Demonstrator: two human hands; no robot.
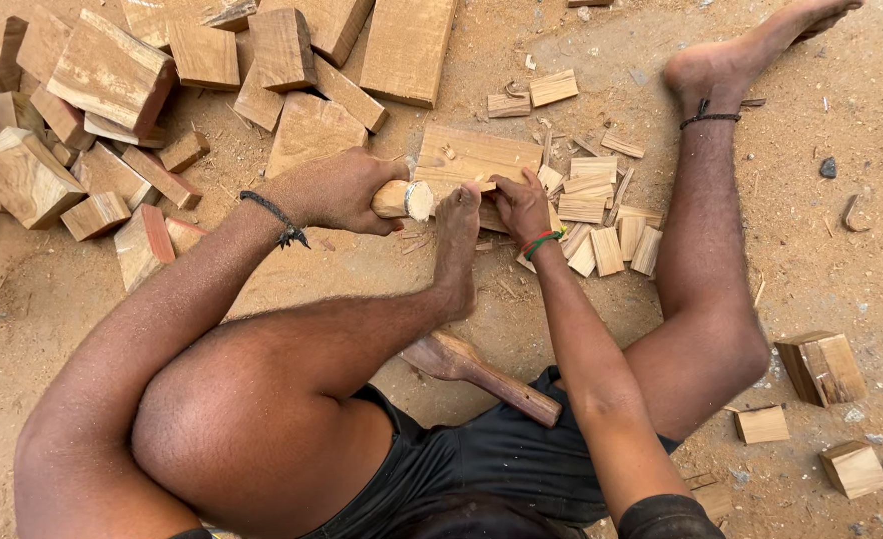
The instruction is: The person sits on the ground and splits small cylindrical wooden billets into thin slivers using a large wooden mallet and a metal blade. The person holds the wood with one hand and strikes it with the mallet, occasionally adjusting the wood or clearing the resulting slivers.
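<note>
My left hand [336, 190] is closed around the pale wooden handle of a tool [404, 200] with a metal ring at its end. My right hand [521, 205], with red and green threads at the wrist, pinches a small piece of wood [489, 216] on a flat wooden board [476, 155] lying on the sandy ground. My left foot [458, 225] rests between the two hands, toes at the board's near edge. The tool's working end is hidden behind the foot and the right hand.
A heap of rough wooden blocks [112, 80] fills the upper left. Several thin cut slats [601, 225] lie right of the board. A wooden mallet-like club [481, 374] lies under my left leg. Loose blocks [821, 367] sit at lower right. My right leg [706, 200] stretches away.
</note>
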